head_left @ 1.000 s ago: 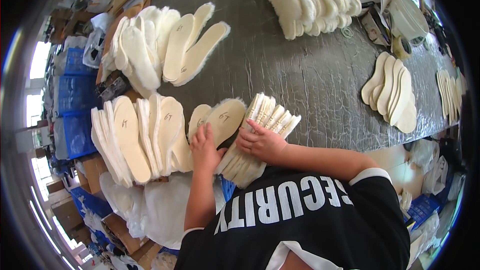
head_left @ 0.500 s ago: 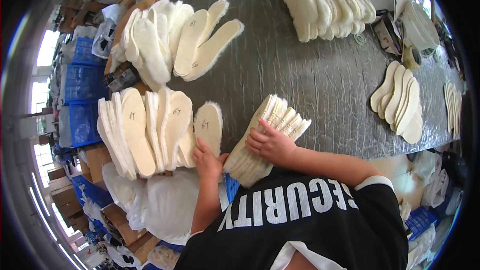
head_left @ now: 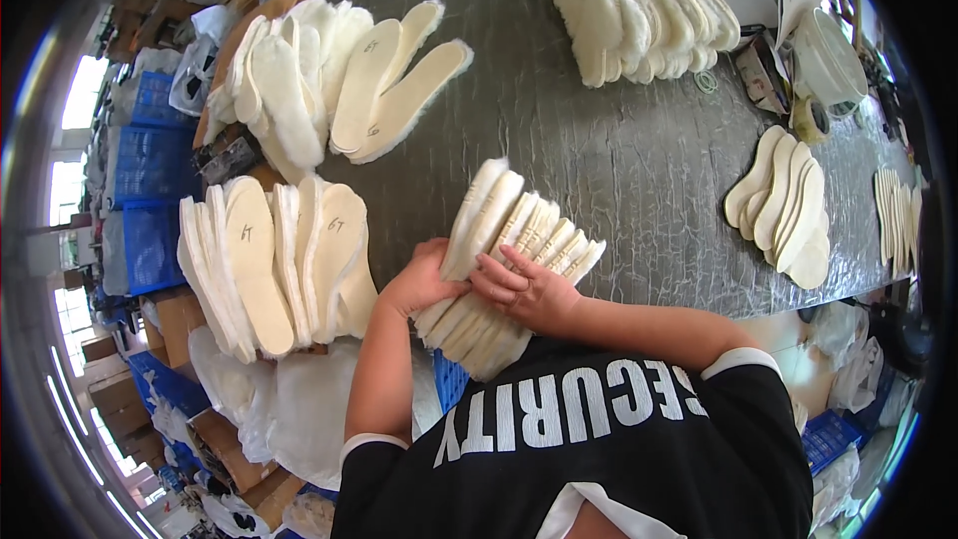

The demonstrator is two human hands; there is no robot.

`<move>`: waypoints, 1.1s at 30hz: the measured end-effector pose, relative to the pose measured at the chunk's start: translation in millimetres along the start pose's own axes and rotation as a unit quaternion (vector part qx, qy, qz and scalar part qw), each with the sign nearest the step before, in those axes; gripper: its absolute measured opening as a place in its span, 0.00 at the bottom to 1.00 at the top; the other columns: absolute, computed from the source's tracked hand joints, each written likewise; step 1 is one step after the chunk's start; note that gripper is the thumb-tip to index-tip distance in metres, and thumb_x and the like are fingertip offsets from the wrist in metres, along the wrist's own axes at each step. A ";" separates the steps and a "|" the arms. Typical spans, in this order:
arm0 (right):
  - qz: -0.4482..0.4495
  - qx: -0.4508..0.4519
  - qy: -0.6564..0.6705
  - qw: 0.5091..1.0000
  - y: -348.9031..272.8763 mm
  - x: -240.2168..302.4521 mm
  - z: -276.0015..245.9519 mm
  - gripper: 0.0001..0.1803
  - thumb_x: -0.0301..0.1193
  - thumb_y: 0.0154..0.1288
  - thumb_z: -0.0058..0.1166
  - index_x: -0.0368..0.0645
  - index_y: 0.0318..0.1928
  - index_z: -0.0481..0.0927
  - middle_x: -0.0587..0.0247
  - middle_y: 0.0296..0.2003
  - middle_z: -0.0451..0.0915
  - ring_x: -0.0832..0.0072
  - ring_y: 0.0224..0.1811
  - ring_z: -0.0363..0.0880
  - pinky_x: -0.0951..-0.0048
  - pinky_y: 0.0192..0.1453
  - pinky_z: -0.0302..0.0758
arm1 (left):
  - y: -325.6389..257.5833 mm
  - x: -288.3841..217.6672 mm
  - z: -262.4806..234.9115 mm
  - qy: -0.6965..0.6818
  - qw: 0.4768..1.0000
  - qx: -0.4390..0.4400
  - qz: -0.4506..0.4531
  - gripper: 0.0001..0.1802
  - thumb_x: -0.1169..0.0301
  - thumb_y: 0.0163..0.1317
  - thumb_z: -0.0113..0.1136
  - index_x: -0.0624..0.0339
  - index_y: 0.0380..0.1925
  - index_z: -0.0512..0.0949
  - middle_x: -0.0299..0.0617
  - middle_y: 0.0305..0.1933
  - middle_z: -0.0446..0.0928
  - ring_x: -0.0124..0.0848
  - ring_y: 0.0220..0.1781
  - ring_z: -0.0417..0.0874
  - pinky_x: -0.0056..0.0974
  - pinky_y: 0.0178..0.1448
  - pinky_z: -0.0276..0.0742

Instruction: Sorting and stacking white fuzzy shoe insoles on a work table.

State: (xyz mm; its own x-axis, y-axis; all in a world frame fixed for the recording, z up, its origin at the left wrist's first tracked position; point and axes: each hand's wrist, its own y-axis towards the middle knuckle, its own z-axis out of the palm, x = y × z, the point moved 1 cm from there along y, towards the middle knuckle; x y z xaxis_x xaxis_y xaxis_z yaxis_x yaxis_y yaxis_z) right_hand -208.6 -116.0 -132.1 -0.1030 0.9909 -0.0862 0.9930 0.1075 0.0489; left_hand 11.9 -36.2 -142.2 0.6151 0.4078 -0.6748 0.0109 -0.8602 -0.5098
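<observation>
A fanned stack of cream, fleece-edged shoe insoles [head_left: 504,269] lies at the near edge of the grey, grainy worktable [head_left: 619,140], its lower end overhanging toward the person. The left hand [head_left: 424,279] grips the stack's left edge, thumb and fingers curled around the outermost insole. The right hand [head_left: 524,289] lies flat on top of the stack, fingers spread and pressing down, not closed around anything.

Just left of the hands, a row of overlapping cream insoles with smooth tan backs [head_left: 274,260] stands fanned, two of them bearing small handwritten marks. Farther left and away, a heap of fluffy white insoles, wool side up [head_left: 289,80], rests beside two smooth-backed ones that also carry dark marks. At the far edge a long pile of woolly white insoles [head_left: 639,5] runs across the table. To the right, a smaller fan of flat beige insoles [head_left: 788,205] lies well apart from the hands, with another thin set [head_left: 898,215] at the right rim.

Blue plastic crates [head_left: 145,170] are stacked to the left of the table, brown cardboard boxes [head_left: 175,324] sit near them lower down, and white plastic bags [head_left: 289,409] bulge beneath the table's near edge.
</observation>
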 end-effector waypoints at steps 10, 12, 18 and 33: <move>-0.019 0.021 -0.046 0.999 20.7 -8.9 -9.1 0.34 0.40 0.63 0.40 0.49 0.70 0.60 0.69 0.73 0.53 0.69 0.77 0.41 0.42 0.75 0.26 | -24.1 -13.1 35.3 0.094 0.978 -0.172 0.073 0.20 0.73 0.56 0.58 0.62 0.50 0.74 0.51 0.51 0.73 0.51 0.54 0.73 0.47 0.58 0.71; -0.025 0.037 -0.022 0.999 26.0 -15.8 -10.4 0.32 0.41 0.64 0.41 0.47 0.68 0.62 0.67 0.69 0.60 0.70 0.76 0.46 0.44 0.76 0.28 | -28.0 -9.6 32.4 0.057 0.979 -0.150 0.125 0.17 0.72 0.56 0.59 0.62 0.47 0.76 0.51 0.52 0.73 0.50 0.54 0.73 0.46 0.58 0.71; -0.057 0.058 0.036 0.996 30.6 -25.7 -8.7 0.30 0.38 0.61 0.45 0.44 0.65 0.66 0.61 0.63 0.68 0.70 0.72 0.56 0.43 0.76 0.37 | -64.9 28.0 -26.3 0.311 0.800 -0.484 -0.172 0.27 0.70 0.53 0.65 0.61 0.53 0.71 0.53 0.56 0.71 0.52 0.59 0.68 0.51 0.63 0.63; -0.062 0.060 0.038 0.996 31.1 -26.5 -7.7 0.31 0.36 0.60 0.44 0.43 0.64 0.67 0.60 0.61 0.69 0.70 0.71 0.58 0.43 0.76 0.38 | -88.5 17.4 -88.9 0.266 0.754 -0.565 -0.205 0.14 0.82 0.49 0.57 0.62 0.38 0.72 0.52 0.36 0.78 0.52 0.45 0.76 0.51 0.51 0.70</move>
State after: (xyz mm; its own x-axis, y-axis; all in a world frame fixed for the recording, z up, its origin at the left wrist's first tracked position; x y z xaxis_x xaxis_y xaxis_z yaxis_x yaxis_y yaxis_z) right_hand -175.5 -138.3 -120.7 -0.2257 0.9742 -0.0090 0.9714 0.2243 -0.0775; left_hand 91.7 19.8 -61.4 0.6034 0.7880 -0.1225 0.7658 -0.5298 0.3646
